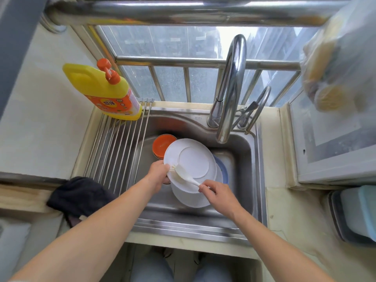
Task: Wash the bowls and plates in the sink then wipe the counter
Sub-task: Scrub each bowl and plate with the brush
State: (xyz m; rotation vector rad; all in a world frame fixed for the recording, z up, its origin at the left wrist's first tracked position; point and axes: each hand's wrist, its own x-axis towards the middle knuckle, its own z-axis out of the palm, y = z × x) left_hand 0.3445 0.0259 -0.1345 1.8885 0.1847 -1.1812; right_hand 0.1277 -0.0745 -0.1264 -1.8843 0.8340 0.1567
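Steel sink (240,180) sits below a barred window, set into a pale surface (40,143). Over its basin the left hand (157,176) has its grip clasped on the rim of a tilted white plate (190,157), while the right hand (216,195) pinches a white brush (184,174) against it. An orange bowl (161,147) lies behind.

White plate (190,157), orange bowl (161,146), yellow bottle (105,92) with orange pump, dark cloth (79,195).
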